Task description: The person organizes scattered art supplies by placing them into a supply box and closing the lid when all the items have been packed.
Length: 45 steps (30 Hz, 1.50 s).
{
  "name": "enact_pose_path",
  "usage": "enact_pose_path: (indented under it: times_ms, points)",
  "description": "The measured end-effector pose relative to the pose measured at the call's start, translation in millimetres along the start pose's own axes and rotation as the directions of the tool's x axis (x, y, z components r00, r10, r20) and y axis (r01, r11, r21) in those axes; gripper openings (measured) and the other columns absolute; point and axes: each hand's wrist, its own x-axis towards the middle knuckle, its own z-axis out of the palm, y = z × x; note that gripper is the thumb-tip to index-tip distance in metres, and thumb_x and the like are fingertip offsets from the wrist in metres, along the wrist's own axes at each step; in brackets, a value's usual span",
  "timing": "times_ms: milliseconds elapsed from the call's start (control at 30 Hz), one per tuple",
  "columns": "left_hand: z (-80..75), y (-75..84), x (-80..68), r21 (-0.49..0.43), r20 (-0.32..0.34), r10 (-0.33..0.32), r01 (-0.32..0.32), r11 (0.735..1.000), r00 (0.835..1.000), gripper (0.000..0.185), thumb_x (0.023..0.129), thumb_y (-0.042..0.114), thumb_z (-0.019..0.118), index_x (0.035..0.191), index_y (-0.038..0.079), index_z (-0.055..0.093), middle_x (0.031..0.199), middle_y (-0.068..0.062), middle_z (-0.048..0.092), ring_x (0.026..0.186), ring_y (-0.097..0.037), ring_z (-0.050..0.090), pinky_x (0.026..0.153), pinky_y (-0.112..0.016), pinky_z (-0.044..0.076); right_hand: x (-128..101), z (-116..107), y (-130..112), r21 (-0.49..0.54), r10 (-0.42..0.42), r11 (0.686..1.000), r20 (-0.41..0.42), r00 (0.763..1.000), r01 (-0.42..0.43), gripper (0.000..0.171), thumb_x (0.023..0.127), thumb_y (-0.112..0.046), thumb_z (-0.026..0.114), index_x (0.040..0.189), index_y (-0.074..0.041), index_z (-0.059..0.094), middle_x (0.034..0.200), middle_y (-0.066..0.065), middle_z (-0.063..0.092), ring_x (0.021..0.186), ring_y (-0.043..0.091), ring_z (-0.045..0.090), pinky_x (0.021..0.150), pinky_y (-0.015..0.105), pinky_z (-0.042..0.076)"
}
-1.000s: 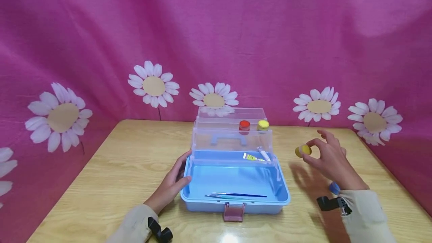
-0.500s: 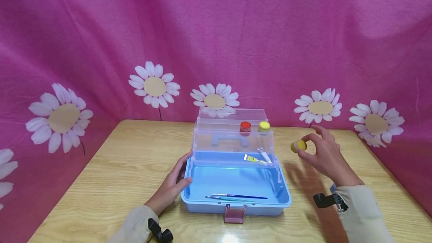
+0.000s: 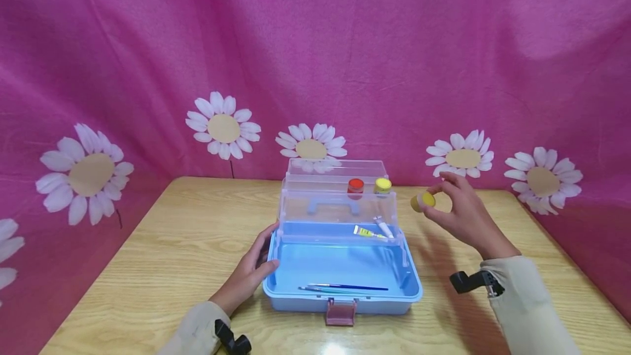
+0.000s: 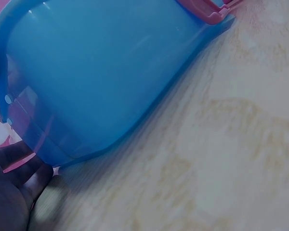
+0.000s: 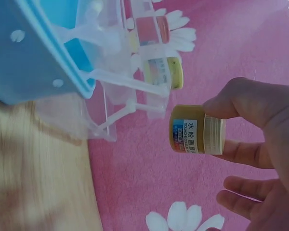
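1. 2 hands are at work: the right hand point(image 3: 460, 213) pinches a small yellow-capped paint jar point(image 3: 423, 201) between thumb and forefinger, its other fingers loosely spread and holding nothing.
2. That jar hangs in the air, tipped on its side, just right of the clear upper trays point(image 3: 337, 201) of the blue storage box point(image 3: 340, 270) and clear of the wooden table point(image 3: 162, 256).
3. From the right wrist, the jar's printed label point(image 5: 184, 136) faces the camera and the thumb lies across its pale ribbed rim.
4. The left hand point(image 3: 253, 270) rests against the box's left wall with fingers fairly straight, thumb at the rim, gripping nothing.
5. 2 more jars, a red one point(image 3: 355, 187) and a yellow one point(image 3: 382, 185), stand in the top tray.
6. 2 paint tubes point(image 3: 374, 229) lie in the lower tray; thin brushes point(image 3: 342, 288) lie on the box floor.
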Motion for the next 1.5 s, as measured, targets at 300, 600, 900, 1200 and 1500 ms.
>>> enact_pose_path:
  times_ms: [300,600,900,1200,1500]
  points:
    - [0.0,-0.8,0.2,0.011,-0.004,-0.006,0.006,1.000,1.000,0.064,0.098,0.017,0.052,0.150,0.041,0.023,0.156,-0.001,0.027,0.142,-0.023,0.028,0.115,-0.047,0.025,7.9,-0.8,-12.3,0.067,-0.022,0.998,0.034,0.999,0.020,0.034,0.084,-0.028,0.074,0.104,-0.003,0.064,0.147,0.024,0.032,0.131,0.049,0.032,0.096,0.072,0.033]
    - [-2.1,-0.1,1.1,0.014,-0.009,0.006,-0.006,1.000,1.000,0.065,0.098,0.017,0.052,0.151,0.039,0.022,0.157,-0.002,0.026,0.143,-0.025,0.026,0.115,-0.047,0.025,21.8,3.3,-23.8,0.086,-0.084,0.993,0.035,0.996,0.080,0.031,0.084,-0.028,0.073,0.103,-0.004,0.066,0.143,0.022,0.037,0.129,0.045,0.036,0.096,0.069,0.036]
    - [-1.4,-2.7,2.0,0.001,-0.003,-0.006,0.006,1.000,1.000,0.065,0.098,0.016,0.052,0.150,0.043,0.023,0.156,0.002,0.026,0.143,-0.021,0.027,0.115,-0.044,0.027,34.4,7.8,-42.3,0.115,-0.083,0.991,0.098,0.992,0.071,0.029,0.085,-0.024,0.072,0.106,-0.005,0.064,0.148,0.019,0.032,0.133,0.045,0.031,0.093,0.067,0.042]
    - [-2.9,-1.1,0.3,-0.016,0.015,0.008,-0.008,1.000,1.000,0.065,0.098,0.019,0.052,0.151,0.041,0.021,0.157,0.000,0.024,0.144,-0.022,0.025,0.115,-0.045,0.024,51.9,15.1,-63.8,0.112,-0.132,0.987,0.132,0.982,0.118,0.031,0.085,-0.024,0.073,0.108,-0.005,0.064,0.149,0.017,0.032,0.135,0.042,0.030,0.097,0.064,0.041]
    - [-4.3,-1.3,0.4,-0.045,0.029,0.004,-0.003,0.999,1.000,0.066,0.098,0.016,0.052,0.150,0.042,0.022,0.154,0.001,0.028,0.140,-0.020,0.031,0.114,-0.045,0.028,64.3,23.7,-77.3,0.124,-0.153,0.983,0.162,0.975,0.133,0.029,0.085,-0.025,0.073,0.106,-0.007,0.064,0.150,0.017,0.031,0.136,0.041,0.028,0.096,0.065,0.041]
